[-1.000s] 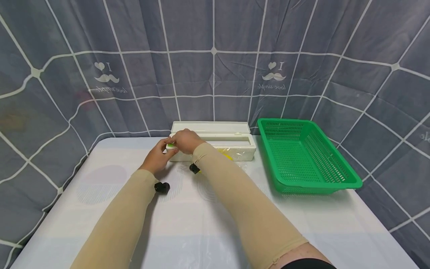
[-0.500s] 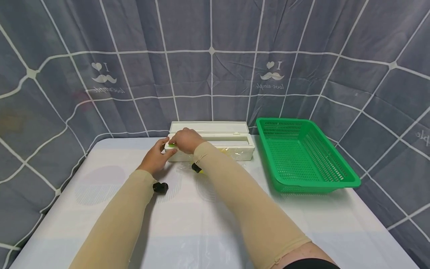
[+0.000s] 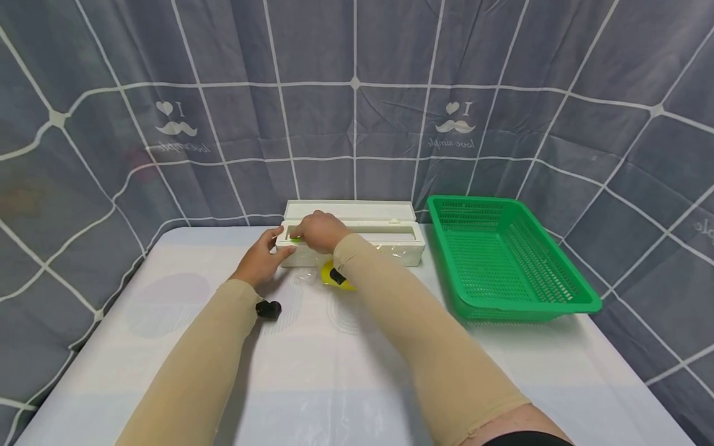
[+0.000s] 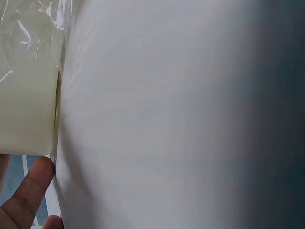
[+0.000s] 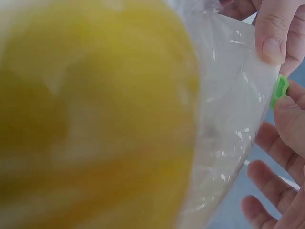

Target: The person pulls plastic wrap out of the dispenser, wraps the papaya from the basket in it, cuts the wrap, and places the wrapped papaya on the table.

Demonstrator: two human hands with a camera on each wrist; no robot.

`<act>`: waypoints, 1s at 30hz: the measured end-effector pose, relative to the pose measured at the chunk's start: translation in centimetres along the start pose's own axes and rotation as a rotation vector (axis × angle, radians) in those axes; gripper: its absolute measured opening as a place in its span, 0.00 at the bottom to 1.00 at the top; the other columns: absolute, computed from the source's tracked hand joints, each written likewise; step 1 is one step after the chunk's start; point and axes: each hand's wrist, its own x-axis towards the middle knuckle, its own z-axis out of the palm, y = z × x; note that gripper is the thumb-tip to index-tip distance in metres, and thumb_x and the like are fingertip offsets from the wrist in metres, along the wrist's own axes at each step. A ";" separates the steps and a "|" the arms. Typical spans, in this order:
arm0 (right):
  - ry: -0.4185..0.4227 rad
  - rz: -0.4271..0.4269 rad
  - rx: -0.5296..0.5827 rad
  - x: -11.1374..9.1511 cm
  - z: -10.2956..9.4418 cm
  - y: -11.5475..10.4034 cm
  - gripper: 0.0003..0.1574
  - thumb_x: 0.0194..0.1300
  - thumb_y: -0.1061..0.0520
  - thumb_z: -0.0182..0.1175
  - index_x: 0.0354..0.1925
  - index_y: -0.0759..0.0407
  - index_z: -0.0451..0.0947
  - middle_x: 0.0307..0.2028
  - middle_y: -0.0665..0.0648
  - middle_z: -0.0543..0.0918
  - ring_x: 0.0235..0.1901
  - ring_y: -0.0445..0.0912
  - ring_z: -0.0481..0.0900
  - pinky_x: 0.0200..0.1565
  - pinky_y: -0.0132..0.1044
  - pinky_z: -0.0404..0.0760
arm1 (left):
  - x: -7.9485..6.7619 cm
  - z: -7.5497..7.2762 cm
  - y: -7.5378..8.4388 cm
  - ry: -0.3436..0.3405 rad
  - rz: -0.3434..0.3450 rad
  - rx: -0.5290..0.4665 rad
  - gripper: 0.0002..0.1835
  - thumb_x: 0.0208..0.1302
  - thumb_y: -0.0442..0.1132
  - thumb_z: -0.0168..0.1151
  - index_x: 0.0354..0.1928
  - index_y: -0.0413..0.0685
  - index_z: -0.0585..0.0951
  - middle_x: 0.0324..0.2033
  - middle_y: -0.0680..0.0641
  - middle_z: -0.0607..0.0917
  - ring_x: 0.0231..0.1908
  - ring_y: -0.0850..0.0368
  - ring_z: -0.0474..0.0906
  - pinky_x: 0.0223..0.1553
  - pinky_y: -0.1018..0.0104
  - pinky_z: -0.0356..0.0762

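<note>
A white cling film dispenser (image 3: 357,253) stands at the back of the table, its lid (image 3: 351,210) raised. Clear film (image 5: 228,109) hangs down its front face. My left hand (image 3: 259,257) holds the dispenser's left end, thumb on the front. Reaching over the front, my right hand (image 3: 320,232) pinches a small green slider (image 5: 280,90) at the top edge, near the left end. Below the right wrist lies a yellow rounded thing (image 3: 330,275), partly hidden by the wrist and blurred in the right wrist view; its kind cannot be told.
A green perforated plastic basket (image 3: 502,248) stands on the table to the right of the dispenser. A white cloth (image 3: 312,384) covers the table. Grey checked curtains (image 3: 312,124) hang close behind and at both sides.
My right hand has shifted a little to the right along the dispenser's top, with the green slider. More of the yellow thing shows under the wrist. My left hand keeps its hold.
</note>
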 end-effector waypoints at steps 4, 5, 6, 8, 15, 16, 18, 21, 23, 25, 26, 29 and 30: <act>-0.003 0.004 -0.009 -0.5 -0.1 0.5 0.23 0.81 0.51 0.56 0.68 0.37 0.80 0.65 0.48 0.84 0.60 0.49 0.81 0.67 0.43 0.78 | 0.1 0.1 0.1 -0.011 -0.008 0.001 0.45 0.75 0.62 0.61 0.84 0.54 0.55 0.82 0.42 0.59 0.80 0.38 0.59 0.80 0.39 0.55; -0.004 0.005 -0.006 -0.6 -0.1 0.6 0.23 0.81 0.51 0.56 0.68 0.37 0.80 0.65 0.48 0.84 0.60 0.49 0.81 0.67 0.43 0.78 | 0.1 0.1 0.1 -0.011 -0.013 0.001 0.45 0.75 0.62 0.61 0.84 0.54 0.55 0.82 0.41 0.60 0.80 0.37 0.59 0.79 0.38 0.55; -0.004 0.003 0.001 -0.7 -0.2 0.8 0.22 0.81 0.51 0.56 0.68 0.38 0.80 0.65 0.48 0.85 0.59 0.49 0.81 0.66 0.43 0.78 | 0.1 0.1 0.0 -0.011 -0.017 0.001 0.45 0.75 0.62 0.60 0.84 0.55 0.55 0.82 0.40 0.60 0.80 0.37 0.59 0.79 0.38 0.56; -0.007 0.001 0.016 -0.9 -0.2 1.0 0.22 0.81 0.50 0.57 0.68 0.38 0.81 0.64 0.48 0.85 0.59 0.49 0.81 0.66 0.43 0.78 | 0.1 0.0 0.0 -0.014 -0.022 0.005 0.46 0.75 0.63 0.60 0.84 0.54 0.54 0.82 0.39 0.60 0.80 0.37 0.59 0.79 0.38 0.56; -0.014 0.005 0.031 -1.4 -0.1 1.8 0.21 0.81 0.53 0.57 0.67 0.39 0.82 0.64 0.46 0.85 0.59 0.49 0.80 0.67 0.43 0.77 | 0.1 0.1 0.2 -0.017 -0.035 -0.006 0.46 0.75 0.63 0.60 0.84 0.54 0.54 0.82 0.38 0.60 0.80 0.37 0.59 0.79 0.38 0.57; -0.015 0.004 0.032 -1.4 -0.2 1.8 0.21 0.81 0.53 0.57 0.66 0.40 0.82 0.63 0.46 0.85 0.59 0.49 0.80 0.67 0.43 0.77 | 0.1 0.1 0.2 -0.016 -0.033 -0.010 0.45 0.75 0.62 0.60 0.84 0.54 0.54 0.82 0.39 0.60 0.80 0.37 0.59 0.79 0.38 0.57; -0.023 0.004 0.035 -1.6 -0.3 2.0 0.21 0.81 0.54 0.57 0.66 0.40 0.83 0.64 0.46 0.85 0.60 0.49 0.80 0.68 0.44 0.77 | 0.1 0.2 0.1 -0.016 -0.027 -0.012 0.45 0.76 0.61 0.60 0.84 0.53 0.54 0.82 0.39 0.59 0.80 0.37 0.59 0.79 0.39 0.56; -0.042 0.011 0.026 -1.9 -0.6 2.2 0.21 0.81 0.54 0.56 0.66 0.41 0.83 0.64 0.46 0.85 0.61 0.50 0.80 0.69 0.44 0.76 | 0.2 0.3 0.1 -0.015 -0.016 -0.011 0.45 0.76 0.61 0.61 0.84 0.52 0.54 0.82 0.41 0.59 0.80 0.37 0.59 0.80 0.39 0.55; -0.056 0.020 0.028 -2.3 -0.9 2.4 0.21 0.81 0.54 0.57 0.65 0.41 0.83 0.64 0.47 0.85 0.62 0.50 0.79 0.70 0.45 0.75 | 0.3 0.3 0.0 -0.015 -0.017 -0.010 0.45 0.76 0.61 0.60 0.84 0.52 0.54 0.83 0.42 0.58 0.80 0.38 0.59 0.80 0.39 0.55; -0.065 0.026 0.025 -2.6 -1.0 2.7 0.20 0.80 0.54 0.57 0.65 0.41 0.84 0.64 0.47 0.85 0.63 0.51 0.79 0.71 0.45 0.75 | 0.2 0.3 0.1 -0.017 -0.023 -0.007 0.46 0.75 0.62 0.60 0.84 0.53 0.54 0.83 0.43 0.58 0.80 0.38 0.58 0.80 0.39 0.54; -0.069 0.030 0.030 -2.8 -1.1 2.9 0.20 0.80 0.54 0.57 0.64 0.42 0.84 0.64 0.47 0.85 0.63 0.51 0.79 0.71 0.46 0.74 | 0.2 0.2 0.1 -0.017 -0.025 -0.008 0.46 0.75 0.63 0.60 0.84 0.53 0.54 0.83 0.43 0.58 0.80 0.39 0.58 0.80 0.39 0.54; -0.079 0.036 0.036 -3.2 -1.2 3.5 0.20 0.80 0.55 0.57 0.64 0.42 0.84 0.64 0.47 0.85 0.63 0.51 0.79 0.71 0.46 0.74 | 0.1 0.0 0.2 -0.016 -0.031 -0.003 0.46 0.75 0.63 0.60 0.84 0.54 0.54 0.83 0.45 0.58 0.80 0.39 0.58 0.80 0.39 0.53; -0.082 0.040 0.035 -3.3 -1.1 3.6 0.20 0.80 0.55 0.57 0.64 0.42 0.85 0.63 0.47 0.86 0.63 0.51 0.79 0.71 0.46 0.74 | 0.1 0.0 0.2 -0.015 -0.032 0.001 0.46 0.75 0.63 0.60 0.84 0.54 0.54 0.83 0.46 0.57 0.81 0.39 0.58 0.80 0.39 0.53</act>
